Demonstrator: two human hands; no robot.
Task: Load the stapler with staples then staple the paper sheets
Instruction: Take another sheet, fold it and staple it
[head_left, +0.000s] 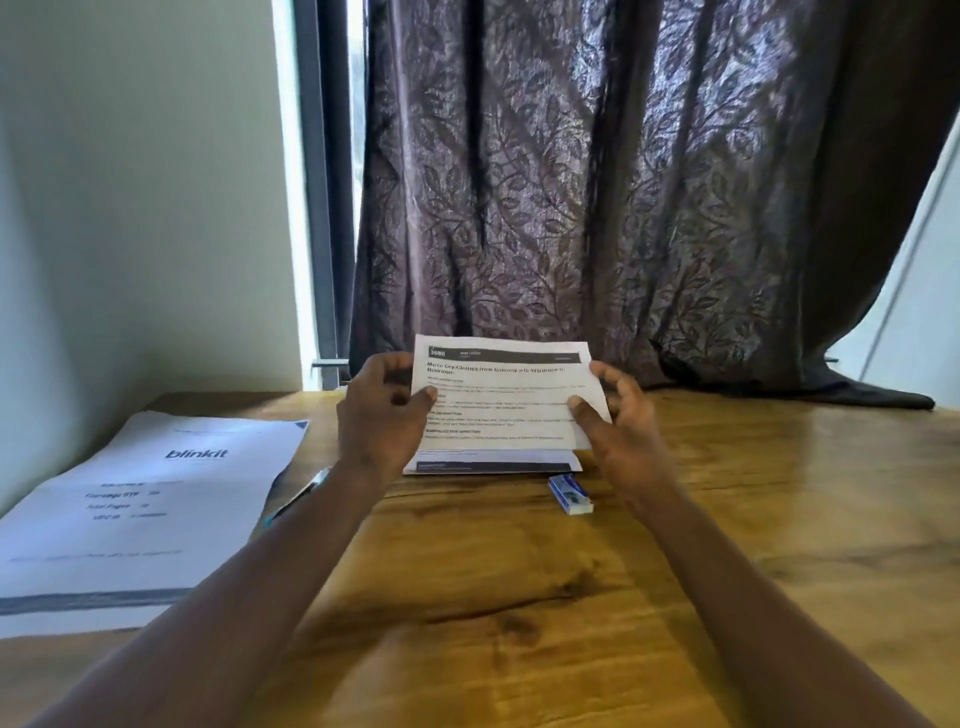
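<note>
Paper sheets (498, 395) sit at twelve o'clock on my feed, held up with the printed face toward the camera. The left hand (384, 410) pinches their nine o'clock edge, thumb on the front and fingers behind. The right hand (618, 415) grips the three o'clock edge, thumb pressed on the print and fingers curled behind. I cannot tell whether the lower edge touches the tabletop (519, 597). A small blue-and-white staple box (570, 493) lies flat at five o'clock from the sheets, just beside them. At nine o'clock a printed page (140, 509) marked "blinkit" lies flat. A slim silver-and-teal object (301, 493) shows between that page and the left forearm; I cannot make out what it is. A patterned curtain (623, 182) hangs behind.
</note>
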